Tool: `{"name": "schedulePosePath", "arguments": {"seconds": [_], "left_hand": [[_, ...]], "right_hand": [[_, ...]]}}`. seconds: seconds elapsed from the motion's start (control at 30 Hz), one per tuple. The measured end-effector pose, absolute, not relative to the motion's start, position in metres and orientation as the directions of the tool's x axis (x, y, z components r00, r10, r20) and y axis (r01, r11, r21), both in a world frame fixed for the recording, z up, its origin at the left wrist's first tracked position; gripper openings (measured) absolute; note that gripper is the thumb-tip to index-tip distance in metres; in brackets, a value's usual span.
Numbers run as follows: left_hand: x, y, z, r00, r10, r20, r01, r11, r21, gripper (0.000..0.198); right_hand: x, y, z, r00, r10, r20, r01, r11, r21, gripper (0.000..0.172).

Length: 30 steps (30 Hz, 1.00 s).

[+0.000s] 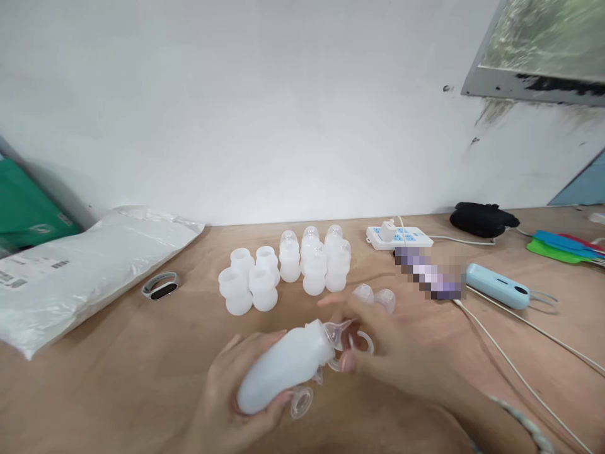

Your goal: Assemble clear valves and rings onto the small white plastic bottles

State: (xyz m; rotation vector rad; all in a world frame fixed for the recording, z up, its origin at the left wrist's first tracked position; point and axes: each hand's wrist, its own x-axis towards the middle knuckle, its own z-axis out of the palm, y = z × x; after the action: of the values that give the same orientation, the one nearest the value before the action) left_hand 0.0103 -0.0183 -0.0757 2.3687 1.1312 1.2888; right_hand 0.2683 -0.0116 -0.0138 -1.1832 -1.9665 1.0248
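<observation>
My left hand is wrapped round a milky white baby bottle, which lies tilted with its neck up to the right. A clear bottle nipple sits at the mouth of the bottle. My right hand, slightly blurred, has its fingers closed at the nipple's tip. Just below the bottle, a loose clear nipple rests on the table. Pale rings show partly behind the right fingers. Two clear dome caps stand beyond that hand.
Several open white bottles and several dome-capped bottles stand behind my hands. On the left are a wristband and a white plastic parcel. A power strip, a light blue device and cables lie to the right.
</observation>
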Motion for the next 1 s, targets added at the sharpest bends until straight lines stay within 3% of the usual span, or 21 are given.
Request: {"name": "schedulePosePath", "arguments": {"seconds": [0.07, 0.17, 0.27, 0.4, 0.5, 0.6, 0.67, 0.77, 0.8, 0.87, 0.93, 1.0], "left_hand": [[0.013, -0.021, -0.07, 0.353, 0.687, 0.636, 0.559, -0.699, 0.445, 0.047], [0.012, -0.022, -0.068, 0.405, 0.668, 0.625, 0.52, -0.73, 0.444, 0.047], [0.003, -0.021, -0.075, 0.378, 0.731, 0.569, 0.502, -0.678, 0.538, 0.043], [-0.006, -0.02, -0.087, 0.217, 0.84, 0.497, 0.539, -0.527, 0.657, 0.036], [-0.002, -0.018, -0.08, 0.27, 0.816, 0.511, 0.549, -0.566, 0.614, 0.037], [0.005, -0.016, -0.065, 0.372, 0.75, 0.547, 0.517, -0.657, 0.549, 0.036], [0.008, -0.016, -0.057, 0.385, 0.72, 0.578, 0.514, -0.687, 0.514, 0.034], [0.009, -0.017, -0.055, 0.365, 0.705, 0.608, 0.541, -0.692, 0.478, 0.033], [0.009, -0.017, -0.056, 0.356, 0.713, 0.605, 0.554, -0.682, 0.477, 0.033], [0.009, -0.018, -0.058, 0.345, 0.735, 0.584, 0.574, -0.657, 0.489, 0.034], [0.008, -0.018, -0.06, 0.351, 0.754, 0.555, 0.574, -0.642, 0.509, 0.033], [0.008, -0.017, -0.061, 0.366, 0.759, 0.538, 0.561, -0.641, 0.523, 0.033]], "right_hand": [[0.253, -0.02, -0.017, -0.416, 0.907, 0.07, 0.402, 0.252, -0.88, 0.039], [0.245, -0.024, -0.016, -0.401, 0.912, 0.089, 0.424, 0.27, -0.865, 0.024], [0.251, -0.021, -0.015, -0.486, 0.844, 0.226, 0.427, 0.455, -0.781, 0.031], [0.261, -0.014, -0.022, -0.61, 0.647, 0.457, 0.313, 0.727, -0.611, 0.041], [0.261, -0.013, -0.026, -0.539, 0.752, 0.379, 0.367, 0.615, -0.698, 0.063], [0.259, -0.014, -0.025, -0.466, 0.858, 0.214, 0.38, 0.413, -0.828, 0.033], [0.259, -0.015, -0.023, -0.478, 0.846, 0.236, 0.33, 0.422, -0.844, 0.024], [0.261, -0.015, -0.022, -0.462, 0.848, 0.26, 0.299, 0.425, -0.855, 0.066], [0.261, -0.015, -0.022, -0.453, 0.865, 0.215, 0.319, 0.383, -0.867, 0.066], [0.262, -0.014, -0.021, -0.452, 0.884, 0.121, 0.362, 0.305, -0.881, 0.045], [0.262, -0.014, -0.02, -0.484, 0.864, 0.135, 0.366, 0.341, -0.866, 0.03], [0.262, -0.014, -0.018, -0.5, 0.842, 0.203, 0.347, 0.41, -0.844, 0.05]]}}
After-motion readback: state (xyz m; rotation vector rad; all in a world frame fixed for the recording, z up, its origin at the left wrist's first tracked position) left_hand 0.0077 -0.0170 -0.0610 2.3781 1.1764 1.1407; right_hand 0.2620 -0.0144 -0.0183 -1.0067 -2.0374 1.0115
